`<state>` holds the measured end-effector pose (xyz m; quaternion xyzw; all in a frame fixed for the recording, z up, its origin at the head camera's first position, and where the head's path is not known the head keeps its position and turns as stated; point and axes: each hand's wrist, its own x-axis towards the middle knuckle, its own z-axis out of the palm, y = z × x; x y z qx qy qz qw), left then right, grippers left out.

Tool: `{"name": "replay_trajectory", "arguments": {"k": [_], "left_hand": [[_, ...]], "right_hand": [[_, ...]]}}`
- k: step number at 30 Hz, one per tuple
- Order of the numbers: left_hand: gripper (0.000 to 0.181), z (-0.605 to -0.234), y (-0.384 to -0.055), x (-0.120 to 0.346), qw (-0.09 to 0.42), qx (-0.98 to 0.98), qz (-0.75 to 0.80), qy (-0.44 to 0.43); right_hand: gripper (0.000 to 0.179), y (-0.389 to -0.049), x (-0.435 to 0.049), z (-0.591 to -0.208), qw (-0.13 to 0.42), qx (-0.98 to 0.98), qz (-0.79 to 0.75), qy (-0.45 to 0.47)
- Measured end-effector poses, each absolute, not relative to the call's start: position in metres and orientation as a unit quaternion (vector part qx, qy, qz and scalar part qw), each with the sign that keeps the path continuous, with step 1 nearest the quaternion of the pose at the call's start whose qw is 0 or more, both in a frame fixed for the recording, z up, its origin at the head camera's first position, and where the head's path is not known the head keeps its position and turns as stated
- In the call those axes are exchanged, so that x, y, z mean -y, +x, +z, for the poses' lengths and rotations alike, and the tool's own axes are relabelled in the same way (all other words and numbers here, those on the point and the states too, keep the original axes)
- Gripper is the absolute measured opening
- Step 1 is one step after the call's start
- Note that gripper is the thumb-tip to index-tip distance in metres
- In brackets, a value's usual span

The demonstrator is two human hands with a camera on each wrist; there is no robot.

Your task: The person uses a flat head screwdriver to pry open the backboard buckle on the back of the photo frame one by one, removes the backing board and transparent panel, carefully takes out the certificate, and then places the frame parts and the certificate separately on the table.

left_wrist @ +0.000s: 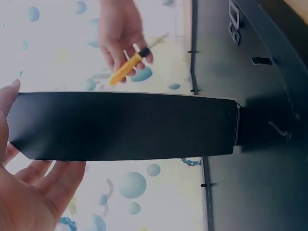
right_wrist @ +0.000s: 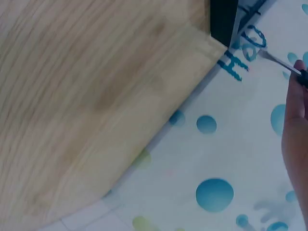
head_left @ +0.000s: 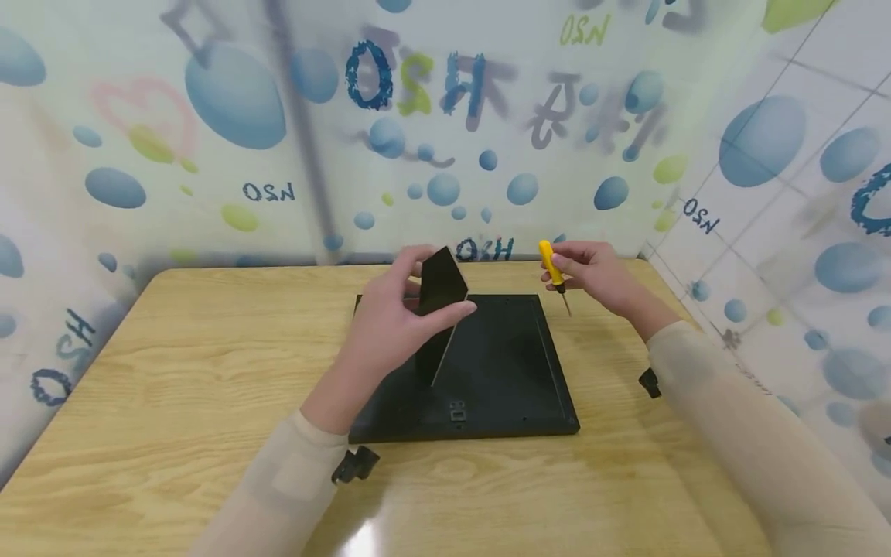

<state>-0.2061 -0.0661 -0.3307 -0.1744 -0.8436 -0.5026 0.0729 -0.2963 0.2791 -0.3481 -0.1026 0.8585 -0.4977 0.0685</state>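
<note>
A black picture frame [head_left: 504, 363] lies back side up on the table. My left hand [head_left: 393, 317] holds a flat black stand leg [head_left: 442, 298] by its upper end, thumb on one side and fingers on the other. The leg stands tilted up over the frame's back, its lower end at the backing [left_wrist: 262, 187]. In the left wrist view, the leg [left_wrist: 130, 126] spans most of the width. To the right of the frame, my right hand [head_left: 592, 271] grips a yellow screwdriver [head_left: 552, 263] in the air, tip downward. The screwdriver's shaft [right_wrist: 279, 62] also shows in the right wrist view.
The frame rests on a light wooden table [head_left: 230, 348]. A small metal hanger [head_left: 457, 411] sits near the frame's front edge. Behind the table stands a wall [head_left: 445, 216] with blue bubble prints, and a second wall [head_left: 773, 255] runs along the right.
</note>
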Motion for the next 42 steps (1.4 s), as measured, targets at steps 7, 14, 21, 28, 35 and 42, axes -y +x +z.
{"name": "replay_trajectory", "arguments": {"k": [7,14,21,28,35,42], "left_hand": [[0.092,-0.33,-0.21,0.069,0.013,0.877,-0.443,-0.184],[0.11,-0.354,-0.211,0.084,-0.11,0.894,-0.395,-0.181],[0.092,-0.391,-0.201,0.095,-0.14,0.91,-0.328,-0.211],[0.081,-0.4,-0.198,0.103,-0.14,0.906,-0.329,-0.228],[0.074,-0.394,-0.206,0.114,-0.166,0.903,-0.309,-0.249],[0.079,-0.394,-0.21,0.128,-0.191,0.892,-0.313,-0.266]], "right_hand": [[0.04,-0.298,-0.298,-0.354,0.083,-0.916,-0.392,-0.015],[0.037,-0.298,-0.318,-0.385,0.127,-0.936,-0.328,0.035],[0.033,-0.29,-0.333,-0.404,0.178,-0.938,-0.297,0.035],[0.028,-0.264,-0.341,-0.399,0.227,-0.927,-0.299,0.028],[0.02,-0.223,-0.343,-0.393,0.274,-0.921,-0.278,0.01],[0.024,-0.212,-0.352,-0.39,0.271,-0.922,-0.276,0.006]]}}
